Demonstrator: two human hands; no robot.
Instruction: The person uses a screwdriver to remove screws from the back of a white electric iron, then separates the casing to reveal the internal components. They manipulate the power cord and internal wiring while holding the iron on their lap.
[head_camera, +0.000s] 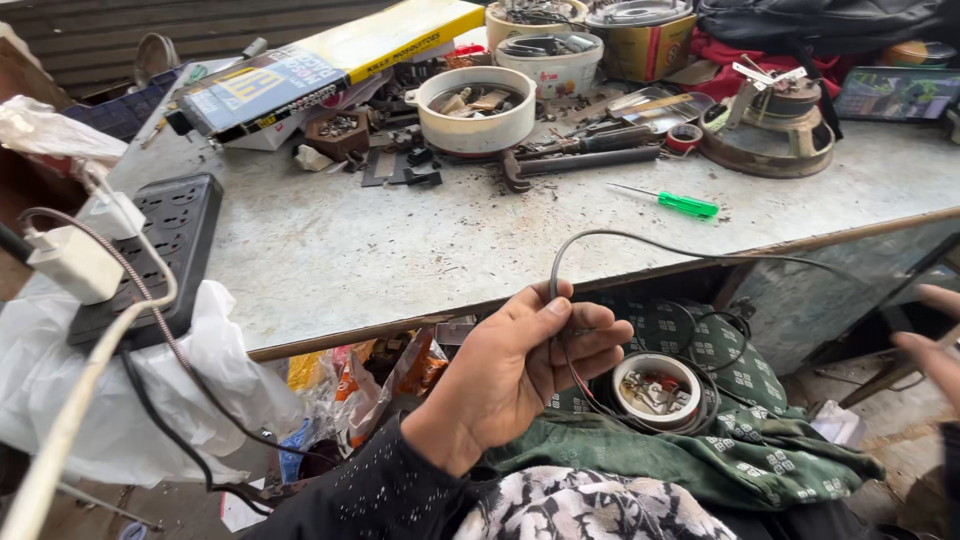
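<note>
Black cable (560, 262) is pinched between thumb and curled fingers of the left hand (520, 368), looping up toward twelve o'clock over the table edge (330, 335). At three o'clock, the right hand (935, 345) shows only loose, empty fingertips. A green screwdriver (680, 203) lies on the table.

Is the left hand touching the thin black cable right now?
Touching. The head view shows the left hand with thumb and fingers closed around the thin black cable, which loops up over the table edge.
</note>
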